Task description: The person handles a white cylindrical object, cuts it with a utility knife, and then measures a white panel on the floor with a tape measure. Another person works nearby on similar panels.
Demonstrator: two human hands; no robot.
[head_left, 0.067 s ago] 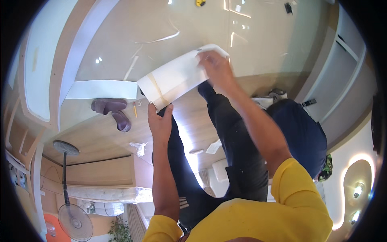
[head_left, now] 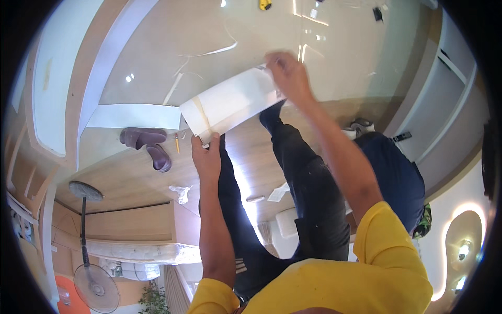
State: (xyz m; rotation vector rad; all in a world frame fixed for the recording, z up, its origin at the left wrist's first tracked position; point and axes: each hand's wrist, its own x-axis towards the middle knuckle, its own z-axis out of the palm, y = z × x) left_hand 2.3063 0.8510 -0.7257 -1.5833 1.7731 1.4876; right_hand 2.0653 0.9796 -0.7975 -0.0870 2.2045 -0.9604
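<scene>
A white sheet (head_left: 235, 97) with a tan strip across its left part lies slantwise over my feet; I cannot tell whether it is stiff or folded. My left hand (head_left: 207, 157) grips its lower left corner, thumb and fingers on the edge. At the far right corner my right hand (head_left: 290, 78) has its fingers bent in and closed on the sheet's edge; the fingertips are partly hidden and a little blurred.
A long white strip (head_left: 133, 116) lies left of the sheet. Brown slippers (head_left: 144, 138) and a yellow pencil-like stick (head_left: 177, 143) lie nearby. To the right is a dark blue bag-like bulk (head_left: 392, 178) by pale shoes. A standing fan (head_left: 97, 288) is at lower left.
My right hand has shifted slightly right and up at the sheet's far corner. The sheet's right end, which flared out beyond the hand, now looks shorter. My left hand keeps its grip.
</scene>
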